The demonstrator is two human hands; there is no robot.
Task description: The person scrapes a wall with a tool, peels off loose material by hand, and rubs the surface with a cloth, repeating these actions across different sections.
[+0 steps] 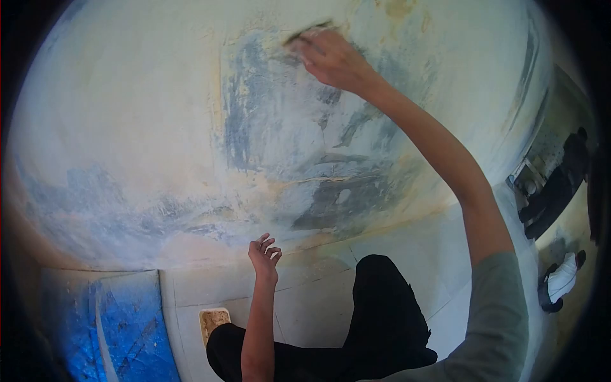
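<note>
The thin tool (308,30), pinched in the right hand (331,58), seems light, stiff, best held along its edge; the left hand (263,254) is loosely spread.

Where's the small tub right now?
The tub sits on the floor at the head view's lower left, right of the blue sheet, partly hidden by the person's left knee.

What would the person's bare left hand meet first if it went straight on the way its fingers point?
The left hand would probably meet the broad, pale, grey-patched wall, at its lower part; the gap between them is unclear from this view.
</note>
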